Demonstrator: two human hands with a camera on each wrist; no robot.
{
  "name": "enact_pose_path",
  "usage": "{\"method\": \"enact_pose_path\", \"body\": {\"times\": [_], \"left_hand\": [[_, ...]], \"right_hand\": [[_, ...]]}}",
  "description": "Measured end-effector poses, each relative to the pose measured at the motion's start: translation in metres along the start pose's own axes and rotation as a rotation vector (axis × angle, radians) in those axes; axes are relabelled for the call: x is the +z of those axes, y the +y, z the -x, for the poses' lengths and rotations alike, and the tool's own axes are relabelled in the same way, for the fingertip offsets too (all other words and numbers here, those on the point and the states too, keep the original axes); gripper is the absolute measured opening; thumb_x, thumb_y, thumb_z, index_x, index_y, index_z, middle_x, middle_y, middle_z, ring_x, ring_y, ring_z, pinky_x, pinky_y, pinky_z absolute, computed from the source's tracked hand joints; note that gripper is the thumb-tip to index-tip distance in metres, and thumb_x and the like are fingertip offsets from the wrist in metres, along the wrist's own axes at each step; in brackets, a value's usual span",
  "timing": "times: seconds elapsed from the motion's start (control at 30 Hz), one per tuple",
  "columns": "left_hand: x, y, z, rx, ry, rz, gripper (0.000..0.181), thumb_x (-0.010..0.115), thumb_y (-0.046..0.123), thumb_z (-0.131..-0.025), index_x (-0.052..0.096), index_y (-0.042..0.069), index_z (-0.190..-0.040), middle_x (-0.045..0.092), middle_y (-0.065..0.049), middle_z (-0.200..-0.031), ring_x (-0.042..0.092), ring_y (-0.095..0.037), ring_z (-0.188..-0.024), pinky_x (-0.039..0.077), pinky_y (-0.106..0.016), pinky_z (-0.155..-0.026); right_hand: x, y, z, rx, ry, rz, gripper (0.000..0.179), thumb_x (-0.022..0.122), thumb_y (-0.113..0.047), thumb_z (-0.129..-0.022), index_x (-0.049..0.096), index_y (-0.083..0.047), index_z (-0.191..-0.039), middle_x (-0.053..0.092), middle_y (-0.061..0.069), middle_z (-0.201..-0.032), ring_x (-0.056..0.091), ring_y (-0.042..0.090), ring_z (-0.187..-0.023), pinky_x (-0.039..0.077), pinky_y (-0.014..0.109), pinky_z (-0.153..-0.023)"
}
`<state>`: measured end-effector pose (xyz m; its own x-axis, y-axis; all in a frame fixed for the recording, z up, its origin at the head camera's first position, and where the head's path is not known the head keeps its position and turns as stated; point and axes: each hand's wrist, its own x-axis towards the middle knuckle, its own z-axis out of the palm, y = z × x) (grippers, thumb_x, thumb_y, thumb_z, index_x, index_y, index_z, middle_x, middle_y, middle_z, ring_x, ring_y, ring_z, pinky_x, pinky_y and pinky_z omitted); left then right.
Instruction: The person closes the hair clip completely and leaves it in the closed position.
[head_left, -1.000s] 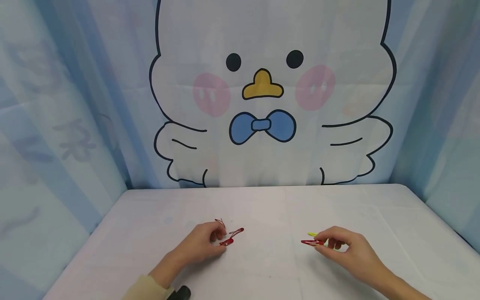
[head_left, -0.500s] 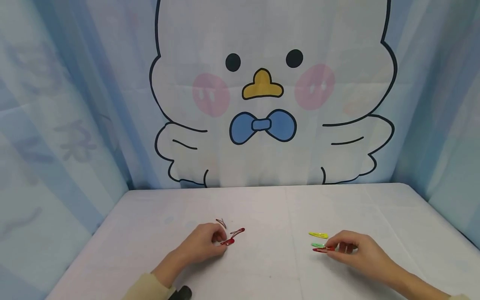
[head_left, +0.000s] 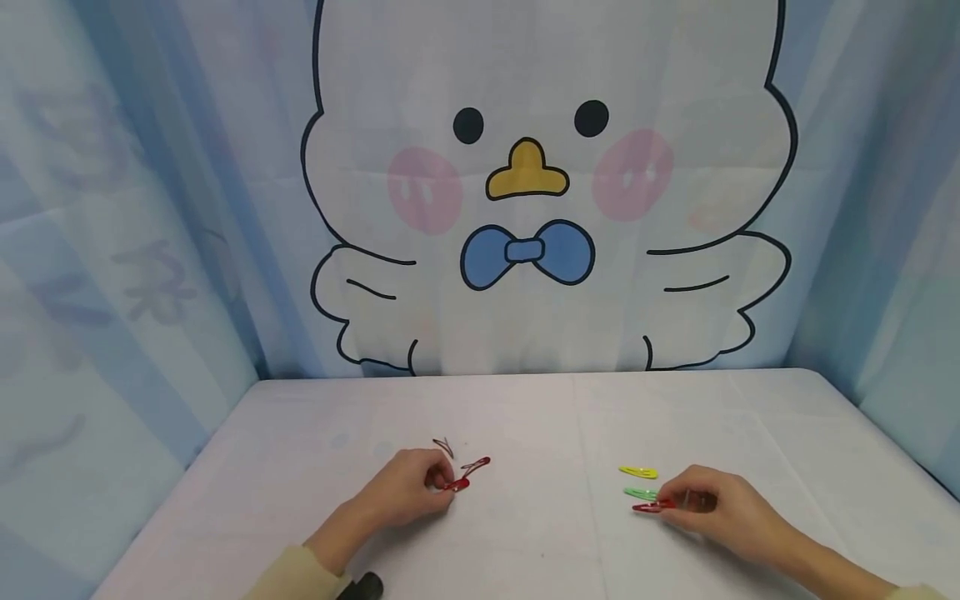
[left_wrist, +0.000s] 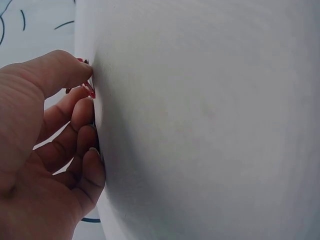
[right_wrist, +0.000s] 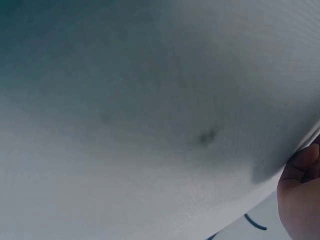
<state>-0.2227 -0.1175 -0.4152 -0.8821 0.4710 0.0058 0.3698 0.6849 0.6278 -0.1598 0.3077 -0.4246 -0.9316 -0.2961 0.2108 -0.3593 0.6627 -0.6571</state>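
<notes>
In the head view my left hand (head_left: 415, 486) is low over the white table at left, thumb and forefinger pinching the end of a red hair clip (head_left: 459, 484). A second red clip (head_left: 476, 466) lies just beyond it, and a dark reddish clip (head_left: 443, 447) sits behind the fingers. The left wrist view shows the thumb over a bit of red, the other fingers curled by the table. On the right, my right hand (head_left: 712, 504) pinches another red clip (head_left: 649, 507) close to the table. Beside it lie a green clip (head_left: 640, 493) and a yellow clip (head_left: 638, 472).
The white-covered table (head_left: 540, 417) stretches back to a curtain (head_left: 525, 317) printed with a cartoon bird. Blue curtains close off both sides. A black object (head_left: 365, 586) shows by the left sleeve at the bottom edge.
My right hand has moved right and nearer with its red clip, lowering it beside the green one and uncovering the yellow and green clips. My left hand has stayed nearly still.
</notes>
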Motion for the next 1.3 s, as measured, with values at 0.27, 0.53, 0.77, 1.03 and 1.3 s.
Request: {"method": "enact_pose_path", "body": {"times": [0.27, 0.53, 0.77, 1.03, 1.3], "left_hand": [[-0.0024, 0.0003, 0.0018, 0.013, 0.0, 0.002, 0.016, 0.078, 0.008, -0.083, 0.064, 0.013, -0.087, 0.057, 0.006, -0.077, 0.052, -0.011, -0.071, 0.044, -0.027, -0.065], [-0.0016, 0.0017, 0.0013, -0.023, -0.026, -0.007, 0.014, 0.077, 0.006, -0.084, 0.065, 0.013, -0.083, 0.057, 0.006, -0.074, 0.051, -0.013, -0.07, 0.045, -0.027, -0.064], [-0.0027, 0.0022, 0.0024, -0.051, -0.042, 0.001, 0.013, 0.077, 0.008, -0.085, 0.065, 0.013, -0.085, 0.057, 0.005, -0.075, 0.052, -0.014, -0.072, 0.045, -0.027, -0.065], [-0.0049, 0.0024, 0.0051, -0.05, -0.044, 0.03, 0.013, 0.078, 0.008, -0.085, 0.065, 0.012, -0.085, 0.057, 0.004, -0.075, 0.052, -0.014, -0.071, 0.045, -0.026, -0.063], [-0.0065, 0.0032, 0.0088, -0.028, -0.032, 0.048, 0.013, 0.078, 0.008, -0.085, 0.066, 0.011, -0.086, 0.057, 0.004, -0.076, 0.053, -0.014, -0.071, 0.047, -0.025, -0.062]], "right_hand": [[0.0027, 0.0026, -0.0003, -0.011, -0.001, 0.007, 0.015, 0.084, -0.021, -0.083, 0.075, -0.018, -0.095, 0.058, -0.012, -0.082, 0.05, 0.005, -0.069, 0.042, 0.024, -0.058], [0.0039, 0.0048, -0.0018, -0.049, -0.011, 0.023, 0.013, 0.084, -0.024, -0.083, 0.075, -0.023, -0.093, 0.057, -0.013, -0.082, 0.049, 0.005, -0.068, 0.041, 0.023, -0.057], [0.006, 0.006, -0.0018, -0.048, -0.016, 0.046, 0.013, 0.084, -0.02, -0.083, 0.075, -0.019, -0.093, 0.054, -0.011, -0.082, 0.047, 0.003, -0.067, 0.04, 0.023, -0.056], [0.005, 0.0065, -0.0019, -0.066, -0.01, 0.049, 0.014, 0.085, -0.02, -0.082, 0.075, -0.02, -0.093, 0.055, -0.012, -0.082, 0.047, 0.003, -0.067, 0.041, 0.023, -0.057], [0.0019, 0.0066, -0.0003, -0.054, 0.01, 0.028, 0.016, 0.084, -0.023, -0.082, 0.075, -0.021, -0.095, 0.057, -0.012, -0.084, 0.05, 0.005, -0.068, 0.041, 0.023, -0.058]]}}
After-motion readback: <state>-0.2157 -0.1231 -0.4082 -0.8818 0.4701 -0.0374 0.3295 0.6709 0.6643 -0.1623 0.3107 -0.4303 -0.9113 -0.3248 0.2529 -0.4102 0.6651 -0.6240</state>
